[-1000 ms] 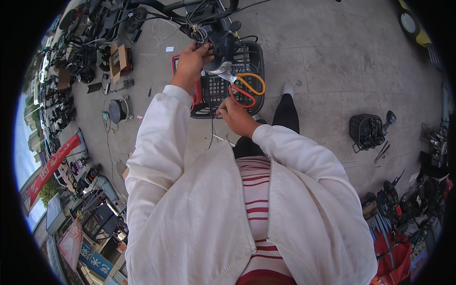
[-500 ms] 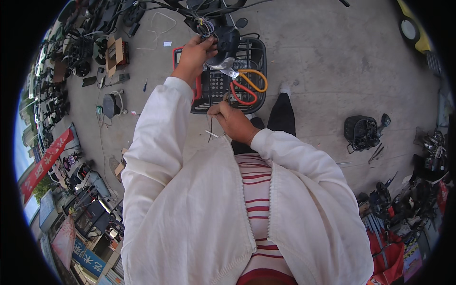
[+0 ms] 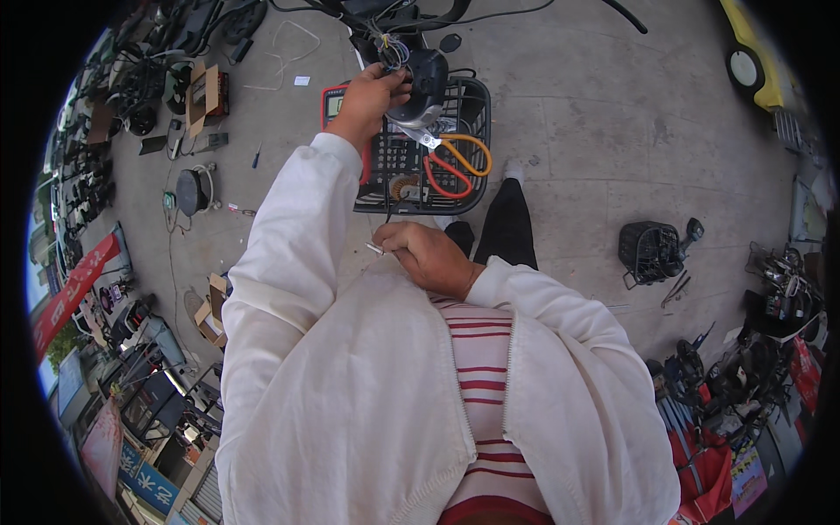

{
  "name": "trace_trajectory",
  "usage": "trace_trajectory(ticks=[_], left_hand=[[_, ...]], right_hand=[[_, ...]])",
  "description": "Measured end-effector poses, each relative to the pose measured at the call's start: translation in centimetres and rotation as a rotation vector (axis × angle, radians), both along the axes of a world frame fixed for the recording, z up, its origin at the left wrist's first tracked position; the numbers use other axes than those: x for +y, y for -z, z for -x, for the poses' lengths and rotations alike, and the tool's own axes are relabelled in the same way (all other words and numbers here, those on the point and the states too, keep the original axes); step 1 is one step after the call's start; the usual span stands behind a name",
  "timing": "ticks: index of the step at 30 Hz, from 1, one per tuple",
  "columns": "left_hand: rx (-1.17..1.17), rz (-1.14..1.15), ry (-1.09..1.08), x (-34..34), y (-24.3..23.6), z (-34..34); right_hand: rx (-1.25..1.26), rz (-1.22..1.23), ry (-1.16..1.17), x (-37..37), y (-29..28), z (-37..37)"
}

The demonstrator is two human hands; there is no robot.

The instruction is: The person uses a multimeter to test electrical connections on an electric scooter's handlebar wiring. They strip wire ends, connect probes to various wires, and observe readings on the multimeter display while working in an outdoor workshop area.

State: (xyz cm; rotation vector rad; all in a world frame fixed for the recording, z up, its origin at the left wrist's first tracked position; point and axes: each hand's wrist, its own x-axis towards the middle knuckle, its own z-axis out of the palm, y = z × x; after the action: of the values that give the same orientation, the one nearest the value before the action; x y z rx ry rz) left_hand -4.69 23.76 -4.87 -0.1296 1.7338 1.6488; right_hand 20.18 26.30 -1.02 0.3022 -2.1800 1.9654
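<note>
Thin coloured wires (image 3: 394, 51) hang beside a round black and silver housing (image 3: 425, 86) on a vehicle's front. My left hand (image 3: 372, 101) is closed at the lower end of these wires, against the housing; its fingertips are partly hidden. Below, a black plastic basket (image 3: 484, 131) holds a red multimeter (image 3: 334, 105) and scissors (image 3: 472, 150) with orange and red handles. My right hand (image 3: 429, 255) pinches a thin black cable (image 3: 394, 208) near my jacket, on my side of the basket. A small silvery piece (image 3: 374, 248) shows at its fingers.
Handlebar cables (image 3: 490, 10) spread above the housing. Left on the concrete lie a screwdriver (image 3: 256, 156), an open cardboard box (image 3: 206, 98) and a round dark part (image 3: 190, 192). Another black basket (image 3: 649, 252) stands at right. A yellow vehicle (image 3: 763, 52) is at the far right.
My right hand has drawn back from the basket's near edge toward my body, with the black cable in its fingers. My left hand stays by the wires, shifted slightly.
</note>
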Motion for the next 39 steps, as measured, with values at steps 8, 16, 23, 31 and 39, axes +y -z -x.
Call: trace_trajectory(ticks=[8,16,23,31,39], left_hand=[[0.019,-0.008,0.017,0.0,0.0,0.3],[0.034,-0.010,0.010,0.8,0.0,0.0],[-0.028,-0.021,-0.011,-0.5,-0.1,-0.2],[0.048,-0.053,0.002,0.4,-1.1,-0.3],[0.101,-0.102,-0.022,0.8,0.4,-1.0]], right_hand=[[-0.035,-0.032,-0.025,0.6,-0.9,0.3],[-0.032,0.011,0.012,0.8,-1.0,0.2],[-0.155,-0.041,-0.148,0.7,-2.1,0.8],[-0.108,0.039,-0.068,1.8,-4.5,1.1],[-0.131,0.012,-0.040,1.9,-4.4,-0.4]])
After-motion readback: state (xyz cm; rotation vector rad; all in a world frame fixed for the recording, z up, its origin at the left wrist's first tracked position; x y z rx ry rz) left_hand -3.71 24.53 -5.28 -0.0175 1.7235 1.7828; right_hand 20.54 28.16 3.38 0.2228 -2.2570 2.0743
